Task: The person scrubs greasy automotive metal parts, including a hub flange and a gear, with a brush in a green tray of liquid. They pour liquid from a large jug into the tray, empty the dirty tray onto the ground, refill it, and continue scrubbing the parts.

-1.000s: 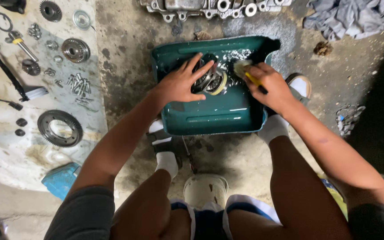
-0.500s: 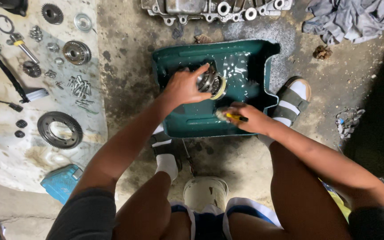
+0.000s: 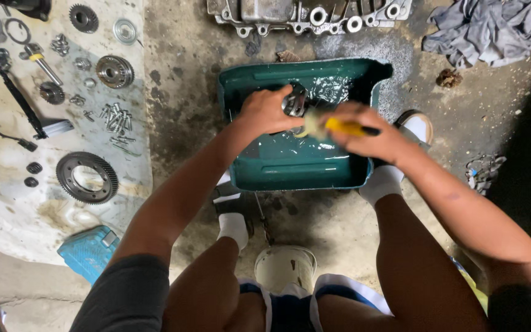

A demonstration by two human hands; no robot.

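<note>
Squatting over green wash tray (image 3: 290, 169) on the concrete floor (image 3: 179, 80), fluid pooled inside. My left hand (image 3: 265, 110) grips a round metal part (image 3: 294, 103) at the tray's far end, just above the fluid. My right hand (image 3: 370, 132) is clenched on a yellow-handled brush (image 3: 333, 126), bristles against the part. Gears and bolts lie on a sheet (image 3: 7, 166) to my left; the large ring gear (image 3: 87, 177) is nearest me.

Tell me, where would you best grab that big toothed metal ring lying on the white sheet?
The big toothed metal ring lies flat on the white sheet with an open centre. Probably best to come straight down from above, one finger inside the hole and the thumb on the outer teeth, pinching the rim on its nearer, uncluttered side.
</note>
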